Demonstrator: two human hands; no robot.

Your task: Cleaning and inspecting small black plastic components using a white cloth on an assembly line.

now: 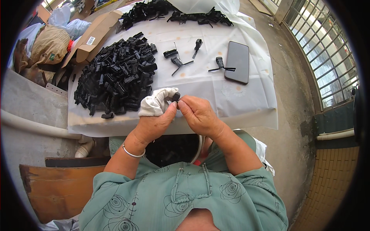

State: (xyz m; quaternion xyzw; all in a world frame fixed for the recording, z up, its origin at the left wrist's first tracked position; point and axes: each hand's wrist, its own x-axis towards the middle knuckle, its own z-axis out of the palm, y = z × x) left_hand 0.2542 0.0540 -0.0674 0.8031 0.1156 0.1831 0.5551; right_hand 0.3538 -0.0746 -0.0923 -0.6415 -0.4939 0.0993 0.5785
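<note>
At the front edge of the table, my left hand [157, 119] has a white cloth glove [157, 102] over its fingers, with the thumb bare. It grips a small black plastic part [176, 96]. My bare right hand [201, 115] is pinched closed at the part's near end, thumb against the fingertips. What lies between those right fingertips is mostly hidden. To the left, a large heap of similar black plastic parts [119, 73] covers the table. Beyond my hands lie several loose black pieces with thin strips, one of them a clip-like part [219, 61].
A phone [237, 61] lies on the white plastic table cover [254, 104]. More black parts [200, 17] are piled along the far edge. A cardboard box [94, 36] and bags stand at left. Below the table edge, a round dark container [173, 148] sits between my legs.
</note>
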